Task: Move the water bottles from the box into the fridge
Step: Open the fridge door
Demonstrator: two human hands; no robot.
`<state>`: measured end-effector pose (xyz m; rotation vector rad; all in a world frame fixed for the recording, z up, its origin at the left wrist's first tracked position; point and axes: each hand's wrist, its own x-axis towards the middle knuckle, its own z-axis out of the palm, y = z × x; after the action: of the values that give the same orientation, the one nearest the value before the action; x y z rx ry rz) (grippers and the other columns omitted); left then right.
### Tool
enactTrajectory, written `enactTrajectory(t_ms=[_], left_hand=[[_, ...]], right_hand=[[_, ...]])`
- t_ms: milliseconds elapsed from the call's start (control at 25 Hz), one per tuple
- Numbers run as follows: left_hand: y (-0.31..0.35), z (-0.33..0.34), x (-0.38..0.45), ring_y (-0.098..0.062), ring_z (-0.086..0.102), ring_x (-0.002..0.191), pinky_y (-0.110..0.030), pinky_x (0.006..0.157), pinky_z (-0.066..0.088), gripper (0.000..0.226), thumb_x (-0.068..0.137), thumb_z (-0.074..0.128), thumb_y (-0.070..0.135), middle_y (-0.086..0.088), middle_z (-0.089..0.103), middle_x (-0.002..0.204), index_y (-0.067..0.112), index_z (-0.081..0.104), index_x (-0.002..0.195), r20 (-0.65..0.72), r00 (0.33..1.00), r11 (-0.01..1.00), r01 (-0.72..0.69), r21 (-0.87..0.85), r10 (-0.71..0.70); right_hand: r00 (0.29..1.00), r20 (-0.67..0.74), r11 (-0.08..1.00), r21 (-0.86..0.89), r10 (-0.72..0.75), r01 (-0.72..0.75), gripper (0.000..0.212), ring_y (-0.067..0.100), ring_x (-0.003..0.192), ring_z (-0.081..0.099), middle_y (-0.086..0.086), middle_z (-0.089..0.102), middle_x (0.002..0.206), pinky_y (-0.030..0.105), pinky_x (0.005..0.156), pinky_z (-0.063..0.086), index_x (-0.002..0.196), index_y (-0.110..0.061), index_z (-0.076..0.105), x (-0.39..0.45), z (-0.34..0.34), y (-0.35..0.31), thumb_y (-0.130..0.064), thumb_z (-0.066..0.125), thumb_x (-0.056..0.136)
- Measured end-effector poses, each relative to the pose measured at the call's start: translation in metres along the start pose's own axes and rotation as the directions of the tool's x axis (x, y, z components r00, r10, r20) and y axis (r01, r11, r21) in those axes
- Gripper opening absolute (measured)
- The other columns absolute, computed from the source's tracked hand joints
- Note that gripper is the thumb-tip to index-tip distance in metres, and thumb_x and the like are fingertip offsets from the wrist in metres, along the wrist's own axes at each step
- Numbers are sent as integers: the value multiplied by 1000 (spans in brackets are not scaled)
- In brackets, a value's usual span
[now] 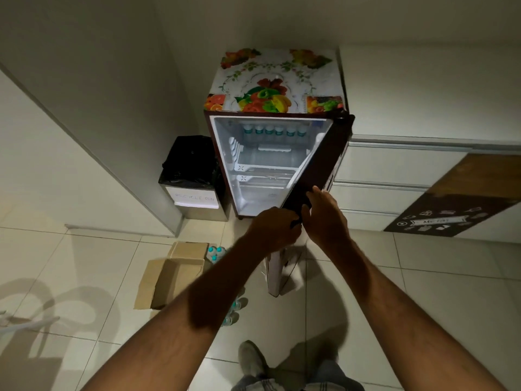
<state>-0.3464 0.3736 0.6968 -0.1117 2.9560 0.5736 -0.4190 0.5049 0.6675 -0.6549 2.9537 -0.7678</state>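
The small fridge point(225, 153) stands open, its dark door point(324, 162) swung to the right. A row of water bottles point(275, 131) stands on its top shelf. Both my hands are at the door's lower edge: my left hand point(275, 225) grips the edge with curled fingers, and my right hand point(327, 215) holds the door from the outer side. A cardboard box point(172, 273) lies open on the floor to the left, with more bottles point(215, 253) beside it, partly hidden by my left arm.
A bin point(194, 176) lined with a black bag stands left of the fridge. White drawers point(394, 170) are on the right. A fruit-print cover point(276, 83) lies on the fridge top. My shoe point(251, 359) is on the tiled floor.
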Motion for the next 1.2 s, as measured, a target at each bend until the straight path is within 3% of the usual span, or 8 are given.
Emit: enactTrajectory(t_ms=[80,160,400,520,680,800,960,1200], left_hand=[[22,3,14,-14,64,71,-28,72,54,29,100,47,34,1,72,88,19,72,95,27,999,999,-46,-1,46],[45,13,25,-19,67,83,-29,80,55,25,100,50,27,-3,72,95,15,73,99,-14,999,997,-46,-69,45],[120,52,58,-28,53,120,-30,102,42,28,97,57,28,-9,61,127,12,66,119,-225,971,987,-109,-122,80],[146,72,74,-27,41,138,-41,111,42,37,98,56,30,-7,50,146,17,58,133,-143,982,987,-138,-84,125],[180,92,94,-30,41,140,-40,110,41,52,93,66,23,-11,46,151,14,53,142,-129,965,974,-227,27,229],[206,97,114,-30,33,146,-40,115,36,58,92,64,24,-11,39,156,15,47,147,-80,962,962,-253,101,261],[232,99,144,-27,7,154,-41,123,20,67,98,54,33,-6,15,166,23,24,158,68,965,937,-262,233,253],[257,105,171,-25,-1,155,-44,125,16,75,98,57,29,-7,3,168,23,15,160,130,962,948,-262,181,241]], right_hand=[[998,57,1000,-23,20,-19,44,29,142,42,9,45,154,43,110,44,143,-14,51,-7,-13,25,-29,51,102],[996,89,999,-42,22,-18,47,27,147,35,5,38,160,42,115,38,149,-17,46,-14,-26,51,-31,47,104],[993,91,996,45,72,-76,47,28,142,41,5,40,158,42,115,41,149,-17,46,-35,-69,124,-33,47,105],[993,51,995,2,103,-103,45,27,131,50,6,47,150,41,103,50,144,-17,52,-45,-89,155,-33,54,102],[985,15,977,-127,172,-169,49,24,120,54,4,49,146,35,93,54,142,-18,53,-47,-110,192,-41,59,99],[977,7,960,-188,211,-206,51,28,128,50,5,42,154,38,99,50,145,-17,50,-44,-120,215,-35,60,98],[966,11,929,-277,257,-244,57,32,144,33,5,32,161,47,112,38,149,-20,42,-37,-132,242,-23,56,95],[966,17,918,-315,258,-240,59,34,151,23,5,31,162,52,119,26,151,-21,41,-21,-147,277,-19,59,94]])
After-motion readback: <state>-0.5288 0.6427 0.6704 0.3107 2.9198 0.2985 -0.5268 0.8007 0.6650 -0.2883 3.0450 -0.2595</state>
